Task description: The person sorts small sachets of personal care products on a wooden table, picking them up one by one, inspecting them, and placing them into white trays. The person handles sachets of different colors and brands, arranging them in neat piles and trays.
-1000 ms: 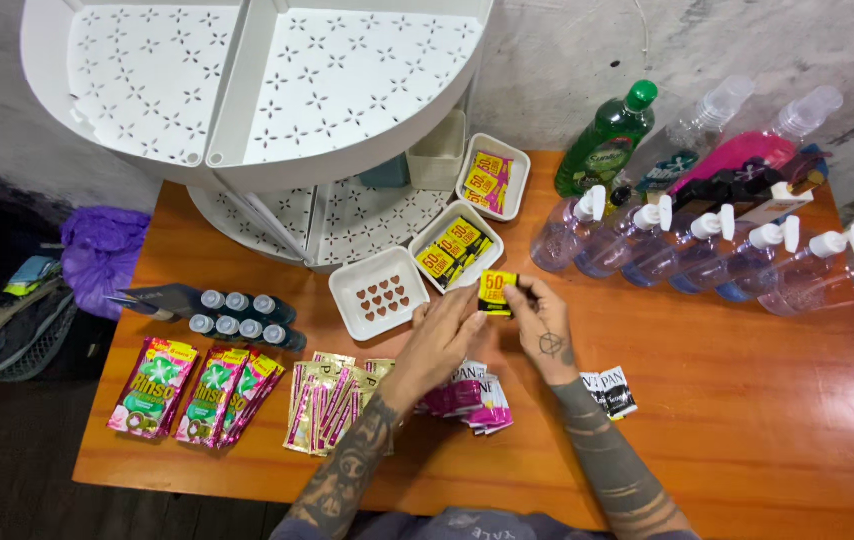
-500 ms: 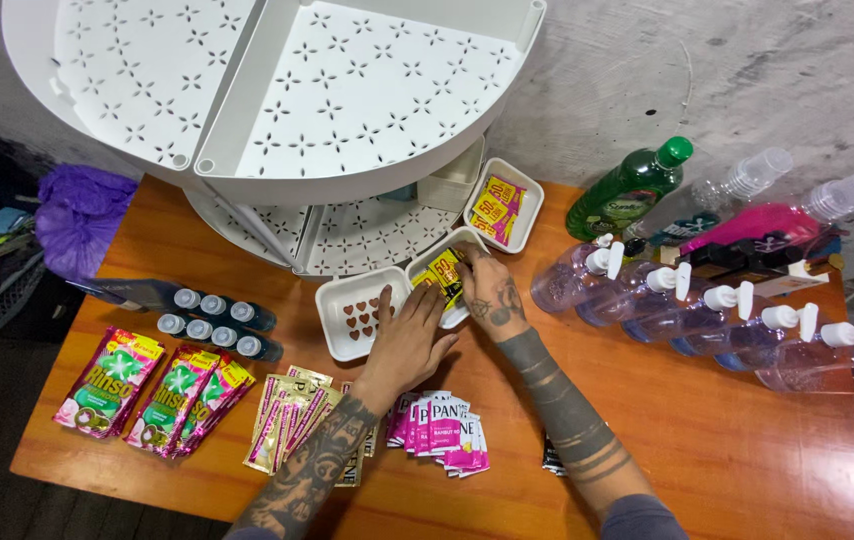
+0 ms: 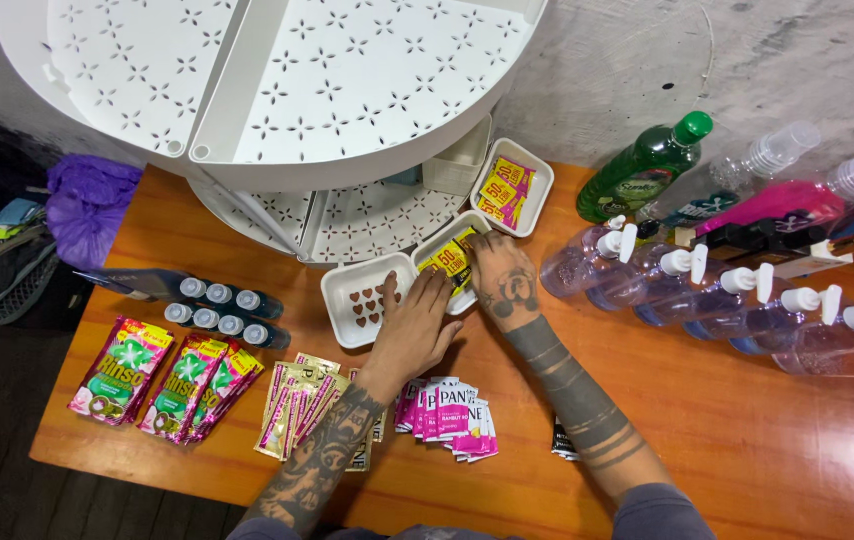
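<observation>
My right hand (image 3: 503,283) reaches into a small white tray (image 3: 429,247) and presses on yellow sachets (image 3: 451,256) lying in it. My left hand (image 3: 413,325) rests with its fingers spread on the rim of the neighbouring empty white tray (image 3: 345,290), whose floor has heart-shaped holes. A third white tray (image 3: 537,196) farther back holds more yellow and pink sachets (image 3: 505,187). All three trays sit on the orange wooden table (image 3: 747,440), just in front of a tall white perforated tiered rack (image 3: 277,80).
Pink sachets (image 3: 447,417) and gold-pink sachets (image 3: 297,408) lie near the front edge, with red-green pouches (image 3: 162,375) to the left. Small capped bottles (image 3: 227,308) lie behind those. A row of clear pump bottles (image 3: 737,300), a green bottle (image 3: 642,170) and a pink bottle (image 3: 782,200) fill the right.
My right hand carried a yellow sachet from the table's middle back to the middle white tray and now presses it in. My left hand followed to the empty tray's rim. The view shifted closer.
</observation>
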